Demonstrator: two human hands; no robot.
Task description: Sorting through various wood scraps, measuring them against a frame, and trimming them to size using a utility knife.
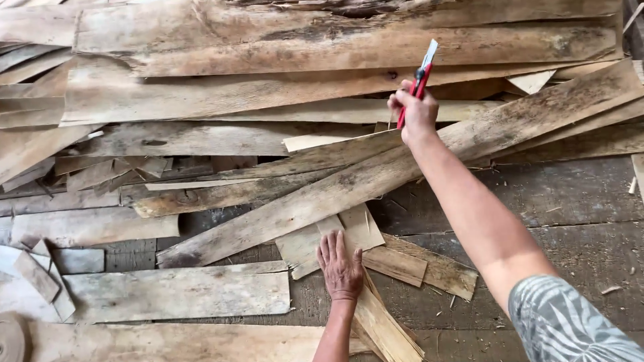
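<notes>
The right hand [416, 110] is closed in a fist around a red utility knife [418, 79], blade end pointing up and away toward the far side of the scene, raised over the far part of the wood pile. The left hand [340, 268] lies flat and open, fingers spread, pressing on a small pale veneer piece [352, 231] at the near middle; it grips nothing. That piece sits on top of a stack of narrow offcuts [386, 325] that fan out toward the near right. Just beyond the left hand's fingertips a long veneer strip [376, 177] runs on a diagonal, its long axis going from the near left up to the far right, passing under the knife hand. So the pinned piece lies near and to the left of the knife, with the left hand much the closer of the two. Grey floorboards [570, 201] show to the right of the pile.
</notes>
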